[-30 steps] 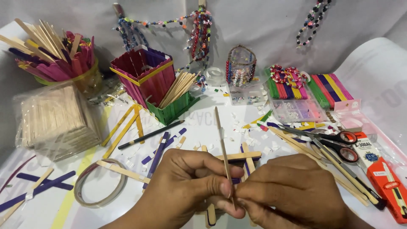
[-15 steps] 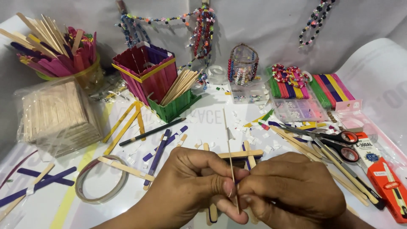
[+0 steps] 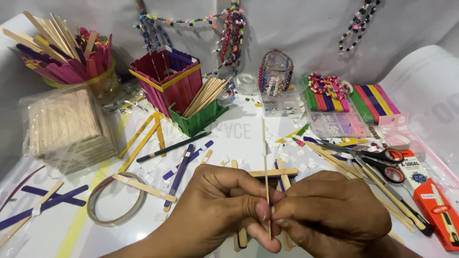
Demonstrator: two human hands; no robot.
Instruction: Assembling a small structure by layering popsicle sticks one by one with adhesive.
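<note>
Low in the head view, just above the white table [image 3: 239, 136], the left hand [image 3: 224, 210] and the right hand [image 3: 330, 212] meet fingertip to fingertip, both pinched tight on a thin wooden skewer [image 3: 265, 167] that stands nearly upright between them, its top reaching up over the table and its lower end poking out below the thumbs. Neither hand is spread; the fingers are curled close around the stick. Right behind the hands lies a small frame of flat wooden craft sticks [image 3: 273, 173], partly hidden by the knuckles. Off to the right are scissors [image 3: 382, 165] and an orange cutter packet [image 3: 437, 205]; to the left, a bundle of plain sticks in clear wrap [image 3: 67, 126], a roll of tape [image 3: 117, 205] and a green stick-built box [image 3: 198, 119] holding more skewers. The step in hand seems to be gripping the skewer to snap or trim it; doing that cleanly would call for a firm, close pinch on both sides of the break point.
</note>
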